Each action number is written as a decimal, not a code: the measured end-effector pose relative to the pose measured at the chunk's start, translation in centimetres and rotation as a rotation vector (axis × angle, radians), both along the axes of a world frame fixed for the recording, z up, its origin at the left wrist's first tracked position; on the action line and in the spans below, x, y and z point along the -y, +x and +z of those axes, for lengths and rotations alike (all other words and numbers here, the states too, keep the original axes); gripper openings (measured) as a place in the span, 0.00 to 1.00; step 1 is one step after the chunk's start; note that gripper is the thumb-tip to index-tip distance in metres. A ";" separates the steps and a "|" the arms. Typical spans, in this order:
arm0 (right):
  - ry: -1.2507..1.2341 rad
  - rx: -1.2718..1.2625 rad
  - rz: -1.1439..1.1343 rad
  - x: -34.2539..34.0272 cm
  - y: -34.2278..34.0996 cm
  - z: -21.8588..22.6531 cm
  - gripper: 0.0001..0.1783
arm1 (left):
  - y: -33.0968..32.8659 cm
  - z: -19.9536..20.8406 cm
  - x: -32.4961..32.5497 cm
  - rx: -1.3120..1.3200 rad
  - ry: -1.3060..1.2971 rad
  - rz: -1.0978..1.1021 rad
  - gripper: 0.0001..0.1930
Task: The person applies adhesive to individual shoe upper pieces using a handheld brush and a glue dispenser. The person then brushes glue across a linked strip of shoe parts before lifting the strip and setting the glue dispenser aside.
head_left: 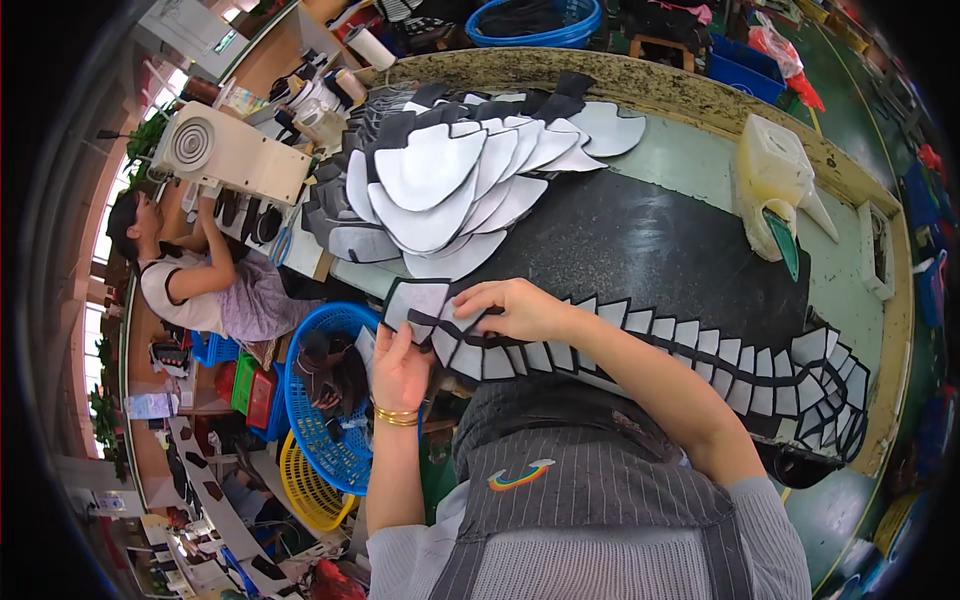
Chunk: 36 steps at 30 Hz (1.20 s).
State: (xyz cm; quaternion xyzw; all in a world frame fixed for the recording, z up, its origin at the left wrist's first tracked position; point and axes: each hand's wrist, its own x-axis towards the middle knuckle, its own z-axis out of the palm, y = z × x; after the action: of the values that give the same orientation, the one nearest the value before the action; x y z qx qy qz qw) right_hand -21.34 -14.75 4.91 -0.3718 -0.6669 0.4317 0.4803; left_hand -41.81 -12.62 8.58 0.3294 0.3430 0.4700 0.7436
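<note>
A long overlapping row of small grey pieces with black edges [690, 345] runs along the near edge of the black work mat [640, 245]. My right hand [510, 308] rests its fingers on the leftmost pieces of that row. My left hand [400, 368], with gold bangles at the wrist, pinches the end piece [415, 300] from below at the table's edge. Beyond them lies a fanned heap of larger grey shoe-shaped pieces [440, 185] with black borders.
A pale plastic jug with a green brush [778, 185] stands at the right of the table. A blue basket [325, 400] and a yellow basket [305, 490] sit below on the left. Another person [195, 280] works at a cream-coloured machine [235, 155] to the left.
</note>
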 end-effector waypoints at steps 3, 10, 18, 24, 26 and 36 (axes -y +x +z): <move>0.177 0.407 -0.295 2.1 0.6 0.8 0.21 | -1.6 -3.1 -1.8 -0.037 -0.063 -0.078 0.01; 0.315 0.584 -1.093 21.6 6.9 3.2 0.16 | -12.0 -9.8 -10.3 0.167 0.158 -0.332 0.15; -0.606 0.969 -2.035 40.0 13.9 -2.3 0.34 | -11.6 -10.4 -16.0 -1.461 0.810 0.220 0.28; -0.856 0.795 -2.008 37.5 17.6 -3.6 0.39 | -14.2 -11.2 -18.1 -1.055 0.856 0.274 0.30; -0.874 1.073 -1.763 39.9 19.6 -2.0 0.30 | -14.3 -10.9 -18.2 -1.085 0.849 0.260 0.31; -1.039 1.634 -0.887 45.4 29.9 6.3 0.34 | -6.6 -9.1 -8.6 -0.720 0.403 0.301 0.19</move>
State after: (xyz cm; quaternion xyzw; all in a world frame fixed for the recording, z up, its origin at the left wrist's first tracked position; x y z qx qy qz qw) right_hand 8.61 -60.20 11.17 -0.9177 -0.3260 0.0694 -0.2162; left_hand -48.40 -4.04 -0.52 0.5571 0.5257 0.4860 0.4208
